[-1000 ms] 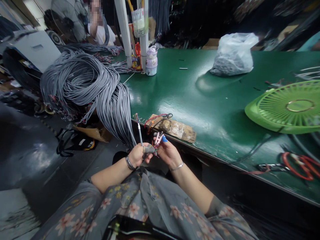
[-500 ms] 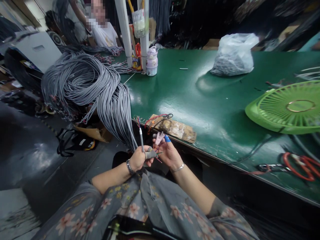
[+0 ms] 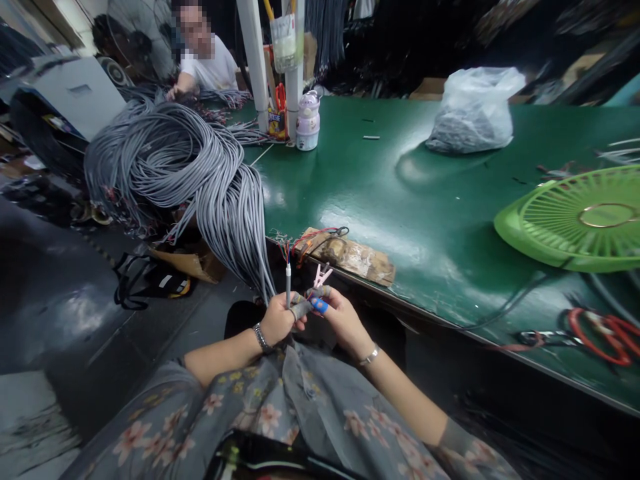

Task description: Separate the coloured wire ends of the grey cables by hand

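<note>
My left hand (image 3: pixel 278 318) is closed round a grey cable (image 3: pixel 288 280) that stands upright, its stripped coloured wires fanning out at the top. The thumb wears a grey finger cover. My right hand (image 3: pixel 340 315) is closed too, pinching a small pink tool (image 3: pixel 320 275) beside the cable; one of its fingers wears a blue cover. Both hands meet just below the near edge of the green table (image 3: pixel 380 200). A big bundle of grey cables (image 3: pixel 185 167) hangs off the table's left end, down towards my left hand.
A brown taped block with red wires (image 3: pixel 350 257) lies at the table edge above my hands. A green fan grille (image 3: pixel 580 220), red-handled cutters (image 3: pixel 590 330), a white plastic bag (image 3: pixel 470 110) and a small bottle (image 3: pixel 307 123) sit on the table. Another person (image 3: pixel 205 57) works at the far left.
The cable now stands more upright and slightly right. My right hand moved in against the left, the pink tool close to the cable. The far person lowered an arm onto the cables.
</note>
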### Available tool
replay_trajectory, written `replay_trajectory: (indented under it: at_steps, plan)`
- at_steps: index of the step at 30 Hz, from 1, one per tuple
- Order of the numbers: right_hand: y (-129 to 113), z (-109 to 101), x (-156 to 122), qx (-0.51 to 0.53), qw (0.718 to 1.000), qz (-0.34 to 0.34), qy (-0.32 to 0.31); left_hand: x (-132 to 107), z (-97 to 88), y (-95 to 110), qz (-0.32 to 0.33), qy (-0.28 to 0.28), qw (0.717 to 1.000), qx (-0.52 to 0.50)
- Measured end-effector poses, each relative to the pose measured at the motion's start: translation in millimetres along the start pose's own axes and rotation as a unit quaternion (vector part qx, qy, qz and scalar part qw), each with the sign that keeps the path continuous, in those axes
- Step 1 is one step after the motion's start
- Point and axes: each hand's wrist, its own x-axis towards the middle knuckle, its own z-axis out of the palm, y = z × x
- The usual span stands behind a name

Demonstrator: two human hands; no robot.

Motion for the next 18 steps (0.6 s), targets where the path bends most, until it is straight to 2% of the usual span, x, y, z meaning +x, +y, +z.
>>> replay_trajectory:
  at_steps: [5, 8, 14, 18]
  plan:
    - [1.1, 6.3, 1.8, -0.050, 0.997, -0.028, 0.048, -1.6, 0.6, 0.8, 0.004, -0.002, 1.000, 0.007]
    - [2.0, 5.9, 1.9, -0.054, 0.997, -0.029, 0.053, -1.9, -0.4, 0.8, 0.008, -0.008, 1.000, 0.007]
    - [0.2, 3.2, 0.8, -0.057, 0.997, -0.024, 0.040, 1.7, -4.6, -0.4, 0.009, -0.065, 0.997, 0.029]
    - [-2.6, 4.0, 0.2, -0.093, 0.993, -0.049, 0.050, 2.5, -3.2, -2.8, 0.003, -0.048, 0.999, 0.020]
